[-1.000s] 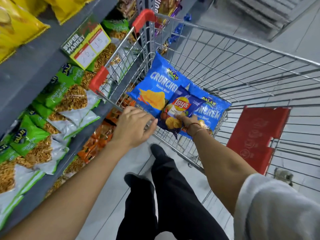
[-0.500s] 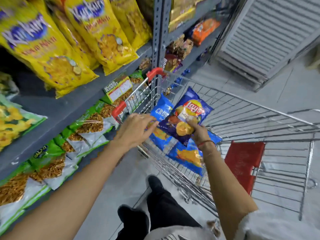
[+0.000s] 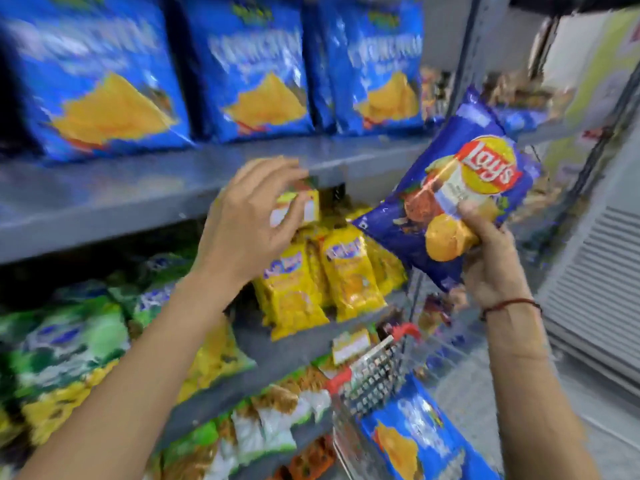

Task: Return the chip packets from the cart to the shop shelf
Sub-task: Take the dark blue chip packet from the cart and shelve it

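My right hand grips a dark blue Lay's chip packet by its lower edge and holds it up at the right, tilted, level with the grey shelf board. My left hand is raised in front of that board's edge, fingers spread and empty, partly covering a yellow price tag. The wire cart with red corners sits at the bottom right. A light blue chip packet lies in it.
Large blue chip packets stand in a row on the upper shelf. Yellow packets fill the shelf below, green and white ones sit lower left. A grey upright post divides shelf bays. A slatted shutter is at the right.
My right hand lifted the Lay's packet out of the cart up to shelf height. My left hand let go of the cart rim and rose to the shelf edge. The view swung upward.
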The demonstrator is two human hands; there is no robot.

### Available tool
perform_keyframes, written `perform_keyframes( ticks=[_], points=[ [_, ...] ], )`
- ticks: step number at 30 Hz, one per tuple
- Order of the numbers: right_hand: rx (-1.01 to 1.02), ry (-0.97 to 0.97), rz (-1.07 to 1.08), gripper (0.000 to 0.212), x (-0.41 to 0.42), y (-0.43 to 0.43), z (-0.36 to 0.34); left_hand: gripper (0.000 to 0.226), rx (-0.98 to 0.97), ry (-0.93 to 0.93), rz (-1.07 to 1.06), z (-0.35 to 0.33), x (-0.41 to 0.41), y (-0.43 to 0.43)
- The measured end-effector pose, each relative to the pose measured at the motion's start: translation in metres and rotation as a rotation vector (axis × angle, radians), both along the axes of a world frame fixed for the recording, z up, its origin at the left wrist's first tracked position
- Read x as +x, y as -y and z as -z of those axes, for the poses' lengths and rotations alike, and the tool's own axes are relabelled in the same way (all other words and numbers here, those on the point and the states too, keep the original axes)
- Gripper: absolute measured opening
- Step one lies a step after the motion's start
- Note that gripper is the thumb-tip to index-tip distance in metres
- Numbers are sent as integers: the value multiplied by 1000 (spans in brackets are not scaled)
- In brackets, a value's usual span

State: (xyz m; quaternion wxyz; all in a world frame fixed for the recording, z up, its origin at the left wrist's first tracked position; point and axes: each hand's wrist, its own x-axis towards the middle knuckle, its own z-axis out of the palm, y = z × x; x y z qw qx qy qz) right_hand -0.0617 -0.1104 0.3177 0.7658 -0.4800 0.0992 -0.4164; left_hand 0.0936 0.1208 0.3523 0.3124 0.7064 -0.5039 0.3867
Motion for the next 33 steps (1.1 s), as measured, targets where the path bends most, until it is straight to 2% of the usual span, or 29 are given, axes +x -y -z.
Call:
perform_keyframes(
  ticks=[3,6,9,12,14,17,21,30,33],
  points=[
    [-86,84,-112,60,37,-36,-52,31,-46,49,-188,-31,14,-52],
    [-131,129,-254,34,76,-76,-87,38,-58,28,-362,-46,25,-106],
    [-175,125,-348,44,119,-116,-110,44,-42,-7,-496,-51,31,-159],
    [-179,159,-466,12,159,-161,-128,47,-28,-35,-618,-50,30,-204],
    [-171,158,-544,15,184,-190,-135,49,-28,-69,-693,-49,28,-229],
    [-240,69,-615,36,213,-233,-142,54,-30,-147,-777,-46,23,-259],
    [-353,-18,-712,42,240,-285,-151,57,-8,-190,-861,-40,20,-286],
    [-570,-95,-837,19,284,-370,-161,67,66,-291,-983,-26,19,-304],
    [-596,-142,-840,26,299,-387,-153,63,57,-303,-974,-22,20,-306]
  ],
)
